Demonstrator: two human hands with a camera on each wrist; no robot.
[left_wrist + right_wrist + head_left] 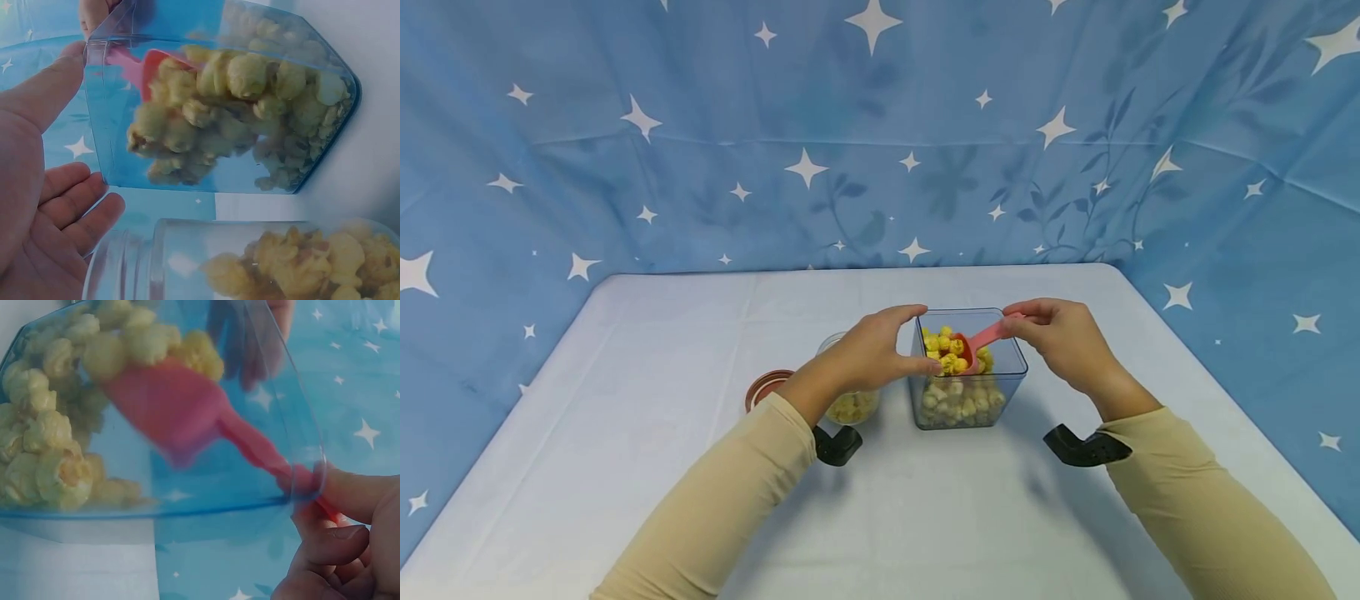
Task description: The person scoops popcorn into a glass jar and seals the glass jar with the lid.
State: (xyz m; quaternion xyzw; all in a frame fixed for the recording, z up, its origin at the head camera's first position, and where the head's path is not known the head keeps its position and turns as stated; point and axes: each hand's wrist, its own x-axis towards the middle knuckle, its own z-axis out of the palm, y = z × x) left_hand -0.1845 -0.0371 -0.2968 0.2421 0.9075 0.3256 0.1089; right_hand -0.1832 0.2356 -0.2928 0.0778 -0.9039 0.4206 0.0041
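Note:
A clear square container, part filled with yellow popcorn, stands upright on the table. My left hand spans the container's left side, thumb at the near corner of the rim and fingers by the far corner, all fairly straight. Between thumb and fingers of my right hand I pinch the handle of a pink scoop. The scoop slants over the right rim, its bowl down among the popcorn inside. Beneath my left wrist, a clear round jar holds more popcorn; my forearm hides part of it.
A reddish-brown round lid lies left of the jar, half covered by my left arm. The white-covered table reaches back to a blue star-patterned curtain. Black wrist mounts stick out below both wrists.

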